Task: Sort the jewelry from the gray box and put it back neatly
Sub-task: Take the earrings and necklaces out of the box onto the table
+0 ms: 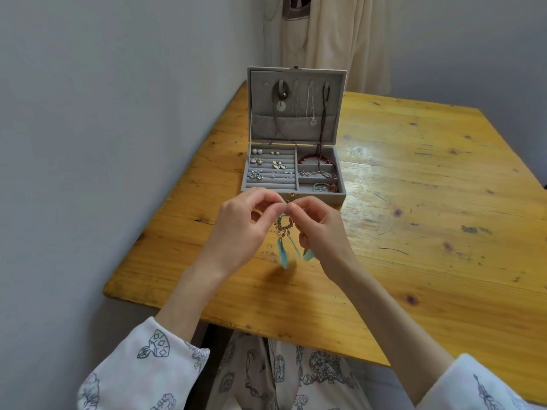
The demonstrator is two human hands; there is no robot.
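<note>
Fingers of left hand (245, 226) and right hand (321, 229) pinch the top of a feather earring (284, 229) dangling mid-frame over the counter (414, 202), below the open gray box (296, 161), which looks mostly sorted, this earring apparently left to stow.
</note>
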